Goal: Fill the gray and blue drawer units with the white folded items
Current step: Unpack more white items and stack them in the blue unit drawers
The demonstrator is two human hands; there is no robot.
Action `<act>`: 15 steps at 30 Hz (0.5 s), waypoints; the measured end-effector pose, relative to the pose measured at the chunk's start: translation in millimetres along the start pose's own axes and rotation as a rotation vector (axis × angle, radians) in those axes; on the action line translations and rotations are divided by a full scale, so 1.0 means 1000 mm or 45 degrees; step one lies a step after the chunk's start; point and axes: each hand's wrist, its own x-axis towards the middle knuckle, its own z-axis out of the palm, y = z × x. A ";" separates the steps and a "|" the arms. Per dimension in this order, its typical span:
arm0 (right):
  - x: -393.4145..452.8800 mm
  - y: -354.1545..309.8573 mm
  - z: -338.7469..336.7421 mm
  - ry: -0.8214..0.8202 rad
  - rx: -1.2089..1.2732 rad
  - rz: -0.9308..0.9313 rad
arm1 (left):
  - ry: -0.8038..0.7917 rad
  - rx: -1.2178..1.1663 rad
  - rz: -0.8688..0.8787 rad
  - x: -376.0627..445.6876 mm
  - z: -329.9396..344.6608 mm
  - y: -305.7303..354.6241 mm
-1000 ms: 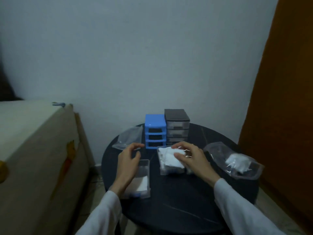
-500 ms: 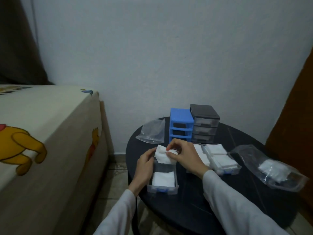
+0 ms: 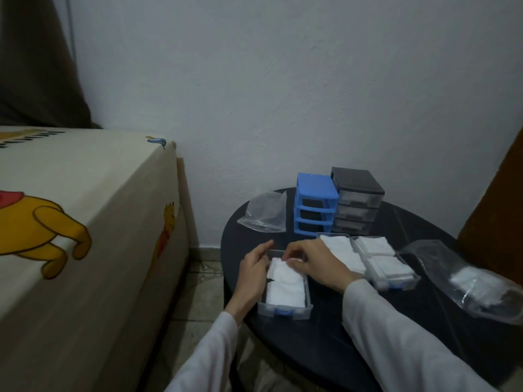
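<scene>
— Three drawers (image 3: 284,284) sit out on the table (image 3: 325,335), all with white pads (image 3: 285,288) in them. How far along is that?

— Past halfway, I judge. The blue unit (image 3: 315,210) shows three bare slots, so those drawers must go back in. The gray unit (image 3: 356,205) beside it keeps its drawers; what they hold I cannot tell.

— Any pads left?

— A bag (image 3: 469,284) at the right has some white stuff in it. Another bag (image 3: 264,213) by the blue unit looks spent.

— And the hands?

— Both work at the nearest drawer. The left hand (image 3: 253,268) lies along its left wall, fingers fairly straight, steadying it. The right hand (image 3: 314,260) has its fingers curled down on the far pad, pinching or tucking its edge; which one I cannot tell.

— Apart, then?

— Close, not touching.
</scene>
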 end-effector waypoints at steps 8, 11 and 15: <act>-0.009 -0.016 0.003 0.043 -0.112 -0.064 | 0.000 0.014 0.009 -0.002 -0.001 0.002; -0.011 -0.018 0.005 -0.034 -0.165 -0.068 | -0.004 0.069 0.035 -0.003 -0.001 0.004; -0.017 -0.017 -0.007 0.041 -0.072 -0.056 | -0.037 0.182 0.071 -0.001 -0.002 0.011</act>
